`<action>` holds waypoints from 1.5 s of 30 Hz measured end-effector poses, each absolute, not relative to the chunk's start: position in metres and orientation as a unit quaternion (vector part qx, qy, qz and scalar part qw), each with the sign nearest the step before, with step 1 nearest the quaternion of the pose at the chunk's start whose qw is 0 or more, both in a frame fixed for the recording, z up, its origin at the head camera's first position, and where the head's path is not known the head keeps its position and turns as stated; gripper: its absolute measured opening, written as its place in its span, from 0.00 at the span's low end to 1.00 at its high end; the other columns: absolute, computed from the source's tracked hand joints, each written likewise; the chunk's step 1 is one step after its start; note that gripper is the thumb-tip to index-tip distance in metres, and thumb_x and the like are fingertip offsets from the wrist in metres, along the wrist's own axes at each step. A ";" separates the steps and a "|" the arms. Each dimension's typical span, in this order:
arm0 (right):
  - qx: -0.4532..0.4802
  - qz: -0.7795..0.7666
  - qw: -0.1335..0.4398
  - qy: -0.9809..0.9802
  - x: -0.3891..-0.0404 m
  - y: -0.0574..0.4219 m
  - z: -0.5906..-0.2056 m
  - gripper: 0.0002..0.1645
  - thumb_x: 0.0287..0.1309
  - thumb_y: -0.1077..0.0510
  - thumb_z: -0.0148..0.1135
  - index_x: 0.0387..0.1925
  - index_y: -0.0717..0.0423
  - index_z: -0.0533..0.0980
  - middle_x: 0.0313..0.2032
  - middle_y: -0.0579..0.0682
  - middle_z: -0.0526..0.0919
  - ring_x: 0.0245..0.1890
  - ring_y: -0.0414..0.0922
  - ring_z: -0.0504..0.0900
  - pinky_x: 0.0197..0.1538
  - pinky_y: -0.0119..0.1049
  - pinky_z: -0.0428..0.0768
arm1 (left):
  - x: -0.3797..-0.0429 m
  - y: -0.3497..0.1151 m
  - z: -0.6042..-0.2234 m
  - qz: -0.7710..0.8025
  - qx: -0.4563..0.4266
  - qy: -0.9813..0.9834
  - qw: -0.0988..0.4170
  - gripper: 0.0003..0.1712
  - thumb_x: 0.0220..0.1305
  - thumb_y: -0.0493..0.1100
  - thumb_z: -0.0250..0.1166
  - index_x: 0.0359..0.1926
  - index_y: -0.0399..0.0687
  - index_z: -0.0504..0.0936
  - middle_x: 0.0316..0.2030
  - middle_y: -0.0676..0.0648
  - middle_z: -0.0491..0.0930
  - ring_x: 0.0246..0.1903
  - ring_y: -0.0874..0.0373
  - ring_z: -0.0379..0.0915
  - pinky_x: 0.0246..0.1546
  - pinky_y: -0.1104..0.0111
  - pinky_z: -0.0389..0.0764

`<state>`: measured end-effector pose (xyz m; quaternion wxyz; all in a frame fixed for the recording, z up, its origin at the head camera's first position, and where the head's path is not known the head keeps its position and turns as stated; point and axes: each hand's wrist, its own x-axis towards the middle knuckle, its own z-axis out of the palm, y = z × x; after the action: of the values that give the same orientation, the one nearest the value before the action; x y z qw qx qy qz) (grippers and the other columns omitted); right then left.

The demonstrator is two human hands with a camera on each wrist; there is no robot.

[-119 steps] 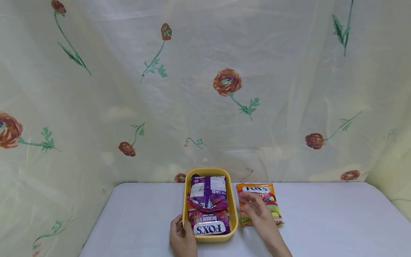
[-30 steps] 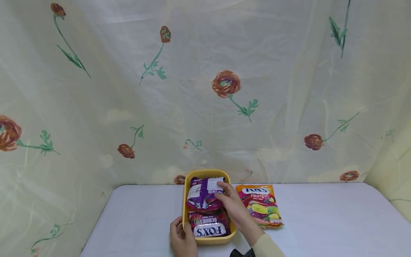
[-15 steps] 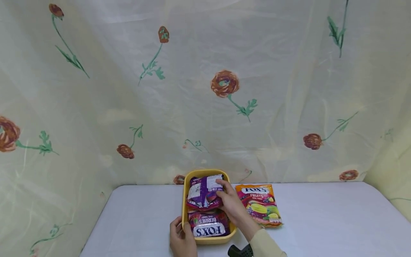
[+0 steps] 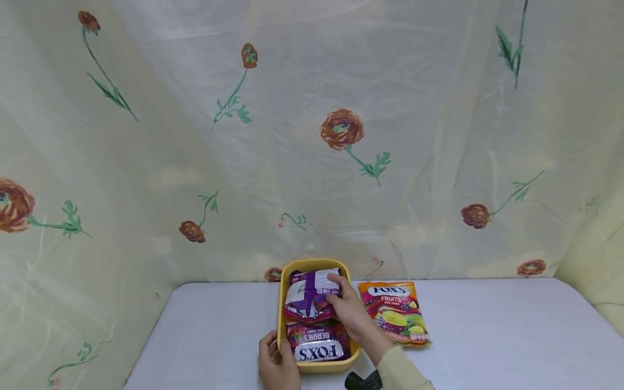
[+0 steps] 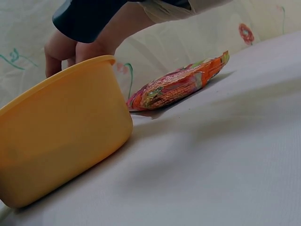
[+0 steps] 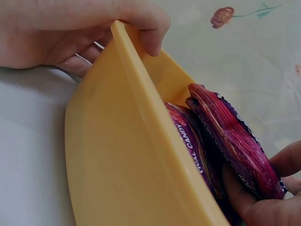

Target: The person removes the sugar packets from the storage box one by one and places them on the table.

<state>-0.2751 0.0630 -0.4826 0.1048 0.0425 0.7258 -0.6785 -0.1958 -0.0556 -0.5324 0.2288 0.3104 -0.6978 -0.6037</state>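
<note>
A yellow plastic container [image 4: 324,367] stands on the table with two purple candy bags inside. The lower one, a Fox's Berries bag [image 4: 319,346], lies near the front with its print upside down. Behind it, the other candy bag [image 4: 303,295] shows its back and overlaps the first. My right hand [image 4: 352,311] pinches this bag at its right edge, thumb on one face and fingers on the other in the right wrist view. At the container's front left corner my left hand [image 4: 279,364] grips the rim, thumb hooked over it [image 6: 153,40].
An orange Fox's Fruits candy bag [image 4: 394,314] lies flat just right of the container. The white-covered table [image 4: 487,336] reaches up to a flowered curtain [image 4: 414,227] behind. A black device [image 4: 363,381] sits at my right wrist.
Four seconds ago my right hand was over the orange bag; since then it has moved left into the container and taken hold of the rear purple bag. My left hand has stayed put.
</note>
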 end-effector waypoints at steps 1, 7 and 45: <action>0.044 -0.677 0.101 0.728 -0.275 0.063 -0.483 0.29 0.66 0.65 0.41 0.68 0.49 0.58 0.63 0.65 0.63 0.50 0.51 0.76 0.47 0.40 0.77 | -0.196 -0.055 -0.533 -0.604 0.310 -0.697 0.230 0.16 0.59 0.36 0.54 0.49 0.40 0.75 0.45 0.36 0.80 0.44 0.45 0.76 0.47 0.52 0.75; 0.045 -0.674 0.069 0.734 -0.272 0.060 -0.484 0.30 0.64 0.67 0.43 0.66 0.48 0.61 0.65 0.65 0.62 0.58 0.56 0.71 0.59 0.52 0.71 | -0.203 -0.056 -0.552 -0.583 0.321 -0.704 0.246 0.14 0.59 0.37 0.56 0.47 0.45 0.76 0.43 0.41 0.80 0.40 0.51 0.76 0.41 0.62 0.78; 0.055 -0.726 0.015 0.685 -0.263 0.067 -0.477 0.32 0.58 0.70 0.46 0.62 0.44 0.68 0.71 0.54 0.56 0.69 0.54 0.59 0.68 0.53 0.62 | -0.197 -0.056 -0.532 -0.599 0.314 -0.699 0.234 0.15 0.58 0.34 0.56 0.48 0.41 0.75 0.43 0.37 0.80 0.42 0.47 0.77 0.44 0.54 0.77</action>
<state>-0.2633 0.0673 -0.4773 0.0154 0.0551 0.6852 -0.7261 -0.1966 -0.0562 -0.5324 0.2340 0.3140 -0.6986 -0.5989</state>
